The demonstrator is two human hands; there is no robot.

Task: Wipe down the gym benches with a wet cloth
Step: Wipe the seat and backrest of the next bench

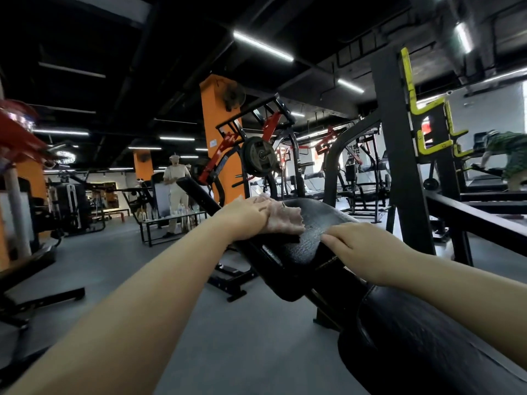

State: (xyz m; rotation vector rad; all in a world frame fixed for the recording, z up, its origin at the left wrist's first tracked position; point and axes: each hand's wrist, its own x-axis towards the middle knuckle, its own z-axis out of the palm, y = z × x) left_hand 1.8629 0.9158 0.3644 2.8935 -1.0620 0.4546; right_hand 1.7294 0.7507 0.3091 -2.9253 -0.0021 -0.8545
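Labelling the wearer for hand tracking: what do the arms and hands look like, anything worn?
Both forearms are bare as far as the frame shows: no sleeves, gloves or watch visible. The left hand may carry a ring, seen as a small glint near the fingers, too blurred to confirm. The right hand shows no jewellery.

We find no text we can read. A small white notice (212,143) on the orange pillar (216,115) and dark lettering on the far wall (351,149) are too blurred to decipher.

Left hand (251,216) fingers hidden under cloth (282,218); bench (322,223) runs off frame
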